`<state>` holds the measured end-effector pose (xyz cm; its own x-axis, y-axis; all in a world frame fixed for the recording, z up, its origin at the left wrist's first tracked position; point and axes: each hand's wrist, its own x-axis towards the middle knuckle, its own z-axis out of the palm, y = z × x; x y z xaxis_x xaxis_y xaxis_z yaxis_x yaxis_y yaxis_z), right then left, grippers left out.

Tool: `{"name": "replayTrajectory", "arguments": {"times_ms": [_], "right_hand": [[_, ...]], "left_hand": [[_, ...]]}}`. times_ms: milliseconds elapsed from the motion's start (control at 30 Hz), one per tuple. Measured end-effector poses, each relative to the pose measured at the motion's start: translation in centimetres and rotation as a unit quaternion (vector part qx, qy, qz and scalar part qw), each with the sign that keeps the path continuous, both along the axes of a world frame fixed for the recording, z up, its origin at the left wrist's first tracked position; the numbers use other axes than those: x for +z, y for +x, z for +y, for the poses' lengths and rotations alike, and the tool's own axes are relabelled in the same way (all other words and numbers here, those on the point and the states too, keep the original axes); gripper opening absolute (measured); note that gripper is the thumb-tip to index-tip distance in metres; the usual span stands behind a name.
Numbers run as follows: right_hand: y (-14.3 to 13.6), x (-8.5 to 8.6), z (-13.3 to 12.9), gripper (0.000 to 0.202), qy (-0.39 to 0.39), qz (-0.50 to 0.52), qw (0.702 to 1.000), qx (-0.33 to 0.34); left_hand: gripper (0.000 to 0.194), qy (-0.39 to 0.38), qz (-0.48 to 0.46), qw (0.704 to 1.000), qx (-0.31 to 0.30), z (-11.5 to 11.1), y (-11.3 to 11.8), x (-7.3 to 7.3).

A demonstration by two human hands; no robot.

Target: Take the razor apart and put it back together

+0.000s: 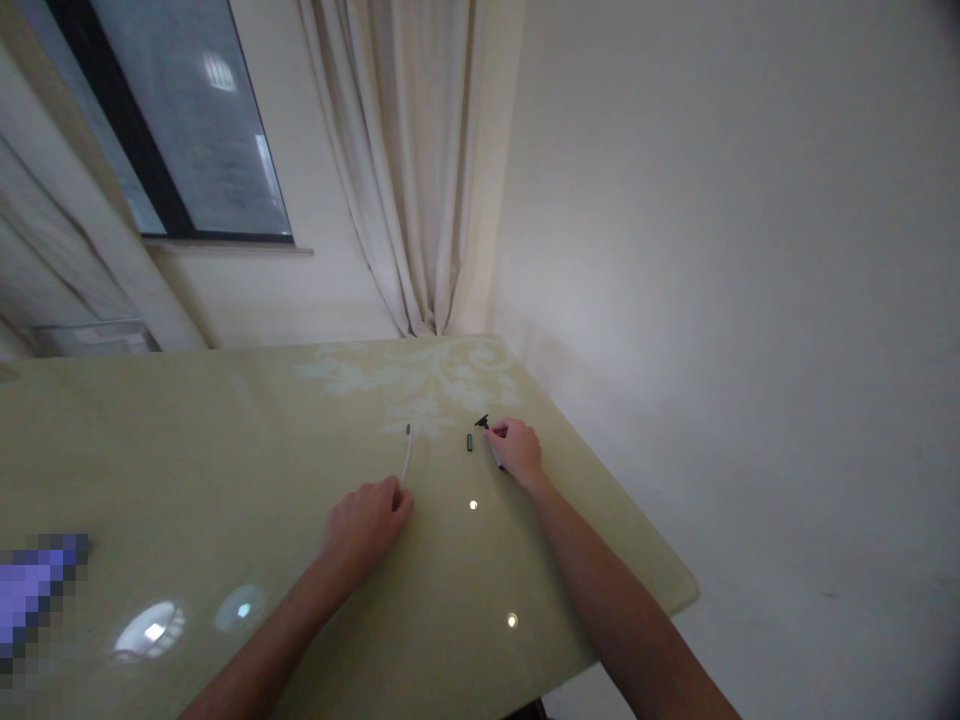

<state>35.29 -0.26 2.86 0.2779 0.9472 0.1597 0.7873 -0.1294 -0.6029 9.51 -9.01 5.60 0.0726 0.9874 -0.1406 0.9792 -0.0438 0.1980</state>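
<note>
- Two bare forearms, one left forearm (262, 635) and one right forearm (607, 590), are crossing the near part of one glossy worktop (225, 460).
- At the left edge, one purple shape (34, 590) is showing only as coarse blocks, so I cannot tell what it is.
- One left hand (369, 515) is holding its fingers narrow on the near end of one toothbrush (407, 455); the white handle is pointing away from the person, its dark head at the far end. The fingertips are partly hidden.
- One right hand (517, 450), a little farther, is pinching the handle of one razor (481, 421) narrowly; the black head is sticking out past the fingers, on their far left side.
- One small dark piece (469, 442) with a greenish side is lying on the worktop between the toothbrush and the razor, just beside the razor; no hand is touching it.
- By my judgement, the step in hand is handling the toothbrush and the razor at the same time, one in each hand. For such thin things, the next move is calling for light fingers and attention to the loose piece, which could be pushed by accident.
- Farther away, two curtains, a left curtain (67, 230) and a middle curtain (412, 150), are hanging by one window (210, 110), and one pale wall (712, 300) is standing at the right.
</note>
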Motion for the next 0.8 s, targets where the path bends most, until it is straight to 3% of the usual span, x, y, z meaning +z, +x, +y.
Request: {"name": "replayTrajectory", "arguments": {"times_ms": [300,433,533,633,700,800], "right_hand": [[-0.1,-0.5,0.3,0.014,0.011,-0.016,1.000,-0.012],[-0.8,0.5,-0.7,0.027,0.093,-0.012,0.995,0.019],[-2.9,1.1,-2.4,0.047,0.129,0.086,0.979,0.133],[-4.9,1.1,-3.8,0.050,0.093,0.213,0.939,0.253],[-5.3,0.9,-4.0,0.050,0.076,0.283,0.918,0.269],[-4.3,0.9,-3.3,0.054,0.110,0.356,0.905,0.205]], "left_hand": [[0.037,0.043,-0.032,0.999,-0.006,-0.7,0.4,0.6],[0.035,0.071,-0.061,0.995,-0.013,-0.7,1.4,0.7],[0.034,0.108,-0.077,0.991,-0.018,-0.9,2.9,0.9],[0.030,0.133,-0.084,0.986,-0.056,-0.8,4.8,1.0],[0.032,0.131,-0.091,0.983,-0.095,-0.2,5.9,0.8],[0.045,0.107,-0.114,0.981,-0.113,1.8,6.7,0.1]]}}
